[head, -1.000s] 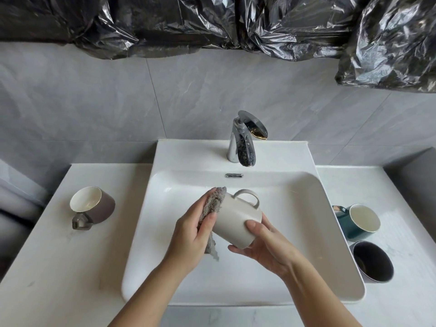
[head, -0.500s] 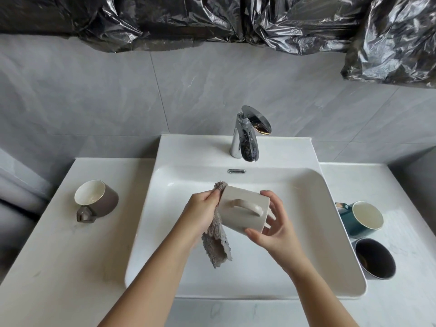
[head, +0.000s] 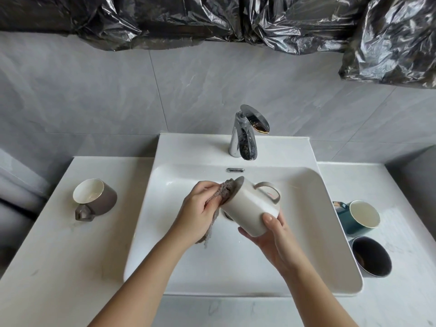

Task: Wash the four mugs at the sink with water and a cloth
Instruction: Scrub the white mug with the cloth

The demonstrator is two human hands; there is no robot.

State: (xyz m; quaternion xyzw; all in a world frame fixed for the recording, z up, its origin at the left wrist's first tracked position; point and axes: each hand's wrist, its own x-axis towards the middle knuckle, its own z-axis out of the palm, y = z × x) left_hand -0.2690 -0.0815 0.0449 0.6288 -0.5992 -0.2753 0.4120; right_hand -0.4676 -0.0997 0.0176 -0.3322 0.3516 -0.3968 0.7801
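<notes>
— Where do we find the hands?

— Both at the middle of the frame, over the sink [head: 330,244]. The left hand [head: 200,208] is clenched around one grey cloth [head: 224,192], pressing a bunched part of it into the mouth of the white mug [head: 250,208], while a loose end hangs below the hand. The right hand [head: 273,239] grasps that mug at its base, thumb on the side and fingers underneath.

— And how does the mug lie?

— Tilted, mouth to the upper left, base to the lower right, handle turned up and to the right. It hangs above the basin, touching only the two hands and the cloth.

— How many mugs do we count?

— Four. One is in the hands. One brown mug [head: 103,199] sits alone on the tabletop [head: 59,256] at the left of the frame, handle towards us. Two are at the right: a teal mug [head: 351,220] with a pale inside, and just below it a dark mug [head: 370,256]. Whether those two touch, we cannot tell.

— Anything else?

— One chrome faucet [head: 245,135] behind the basin at centre, and crumpled black plastic sheeting [head: 212,17] across the top of the frame.
</notes>
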